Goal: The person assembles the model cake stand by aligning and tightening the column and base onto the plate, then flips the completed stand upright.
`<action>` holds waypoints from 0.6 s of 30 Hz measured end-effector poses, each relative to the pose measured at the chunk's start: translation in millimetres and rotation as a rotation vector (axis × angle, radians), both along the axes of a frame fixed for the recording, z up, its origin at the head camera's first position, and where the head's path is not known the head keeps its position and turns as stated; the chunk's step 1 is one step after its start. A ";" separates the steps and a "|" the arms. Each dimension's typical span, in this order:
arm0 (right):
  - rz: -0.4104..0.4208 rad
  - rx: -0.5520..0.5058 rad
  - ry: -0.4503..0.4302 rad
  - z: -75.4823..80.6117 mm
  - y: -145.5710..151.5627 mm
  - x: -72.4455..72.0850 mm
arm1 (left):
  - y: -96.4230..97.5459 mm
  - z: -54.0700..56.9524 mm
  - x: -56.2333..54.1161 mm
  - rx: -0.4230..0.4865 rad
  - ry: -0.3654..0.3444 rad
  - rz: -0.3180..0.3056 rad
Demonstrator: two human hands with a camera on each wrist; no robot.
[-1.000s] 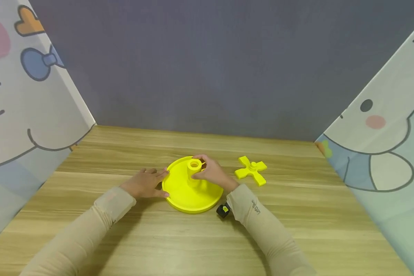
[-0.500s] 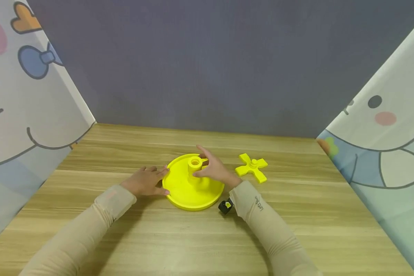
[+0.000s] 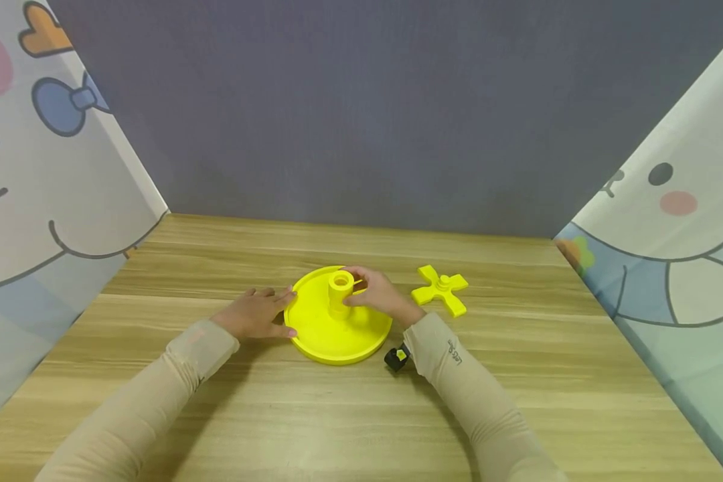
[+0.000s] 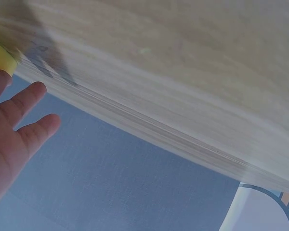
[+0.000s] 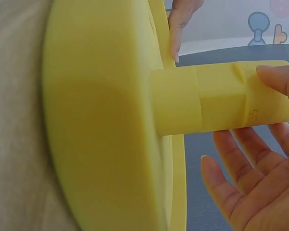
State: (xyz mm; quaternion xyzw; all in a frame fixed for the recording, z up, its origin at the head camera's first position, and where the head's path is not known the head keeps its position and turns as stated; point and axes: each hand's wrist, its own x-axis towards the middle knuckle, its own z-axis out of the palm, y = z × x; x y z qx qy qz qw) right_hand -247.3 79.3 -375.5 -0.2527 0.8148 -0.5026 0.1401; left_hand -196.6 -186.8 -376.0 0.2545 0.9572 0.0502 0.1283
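A round yellow tray-like base (image 3: 316, 345) with a raised rim lies on the table. From its middle rises an upright, hollow yellow post (image 3: 339, 304); the right wrist view shows a flattened section and engraved marks on this post (image 5: 221, 98). My right hand (image 3: 378, 294) grips the post near its top from the right, thumb on one side and fingertips on the other. At the base's left rim my left hand (image 3: 256, 314) rests with fingers and thumb spread and fairly straight. In the left wrist view, fingers of this hand (image 4: 19, 125) show beside a yellow edge.
Right of the base lies a yellow four-armed cross piece (image 3: 443, 286) with a stepped knob at its centre. A small black camera (image 3: 396, 358) sits at the right wrist. A grey panel (image 3: 361, 120) stands behind the wooden table (image 3: 313, 415), with cartoon-printed panels at both sides.
Half a second ago my right fingers were stretched away from the post; now they are curled round it again. The left hand stays at the rim. The head view has shifted slightly.
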 end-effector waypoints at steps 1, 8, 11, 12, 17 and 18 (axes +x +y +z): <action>-0.001 -0.002 0.000 0.0 0.0 0.1 | 0.3 0.6 0.1 -0.001 -0.001 0.000; -0.014 -0.002 -0.006 0.9 -0.7 1.7 | 0.0 0.9 -0.2 -0.015 -0.001 -0.002; -0.027 0.006 -0.010 1.9 -1.0 2.5 | -0.2 0.2 -0.5 -0.015 -0.001 -0.001; -0.029 0.008 -0.009 2.1 -1.1 2.7 | -0.2 0.0 -0.6 -0.015 -0.001 -0.001; 0.006 0.010 -0.003 2.7 -1.5 3.0 | -0.3 -0.9 -1.2 -0.011 -0.003 0.004; 0.021 0.002 -0.003 2.9 -1.7 2.9 | -0.4 -1.2 -1.3 -0.011 -0.004 0.005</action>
